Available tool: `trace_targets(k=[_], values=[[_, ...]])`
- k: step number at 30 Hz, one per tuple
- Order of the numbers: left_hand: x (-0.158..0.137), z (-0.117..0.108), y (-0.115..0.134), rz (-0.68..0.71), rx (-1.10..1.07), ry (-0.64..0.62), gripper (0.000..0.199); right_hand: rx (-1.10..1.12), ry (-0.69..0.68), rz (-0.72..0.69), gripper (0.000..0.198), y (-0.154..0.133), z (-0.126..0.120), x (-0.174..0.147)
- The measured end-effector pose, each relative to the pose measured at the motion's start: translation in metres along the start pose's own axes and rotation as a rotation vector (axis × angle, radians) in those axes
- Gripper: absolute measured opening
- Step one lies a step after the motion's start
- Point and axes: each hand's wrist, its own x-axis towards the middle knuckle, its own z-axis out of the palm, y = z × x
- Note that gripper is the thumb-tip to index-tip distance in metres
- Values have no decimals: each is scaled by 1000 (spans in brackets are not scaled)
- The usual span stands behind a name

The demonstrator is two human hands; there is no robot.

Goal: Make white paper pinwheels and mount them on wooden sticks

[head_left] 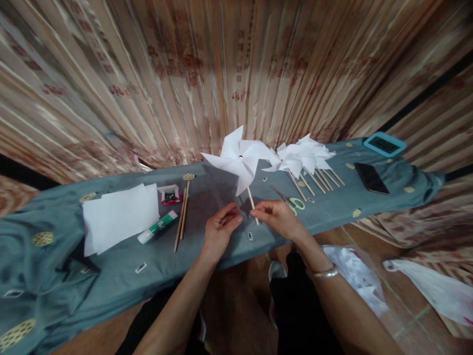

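Note:
A white paper pinwheel (229,154) with a pin at its centre stands tilted over the cloth. My right hand (277,215) pinches its wooden stick (251,198) near the lower end. Just left of that stick is my left hand (220,229), its fingers curled loosely with a gap to the thumb and nothing visible between them. Scissors with green handles (295,202) lie beyond my right hand. To the right of the raised pinwheel, several finished pinwheels (308,154) rest overlapping in a row, their sticks pointing towards me.
On the grey-green tablecloth (121,276) at left lie white paper sheets (120,214), a glue stick (158,227), a small red box of pins (170,195) and loose wooden sticks (182,214). A phone (371,178) and a blue-framed device (385,144) occupy the right end. A plastic bag (354,276) sits on the floor.

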Motion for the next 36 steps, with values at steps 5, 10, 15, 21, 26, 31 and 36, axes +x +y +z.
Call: trace_targets(k=[5,10,15,21,26,31,36], values=[[1,-4,-2,15,8,-14,42,-367,73,146,30,5,-41,22],[0,-8,-1,18,4,-4,42,-512,98,245,28,24,-78,39],[-1,-12,3,10,-4,8,42,-610,52,318,23,43,-101,50],[-2,-14,5,-12,-9,9,44,-682,-51,365,29,60,-109,57],[-2,-12,5,-16,-7,2,42,-769,-68,409,29,71,-111,62],[-3,-11,5,-23,-18,8,43,-849,-57,422,27,81,-108,64],[-4,-11,4,-20,-33,15,43,-917,-34,410,28,92,-103,65]])
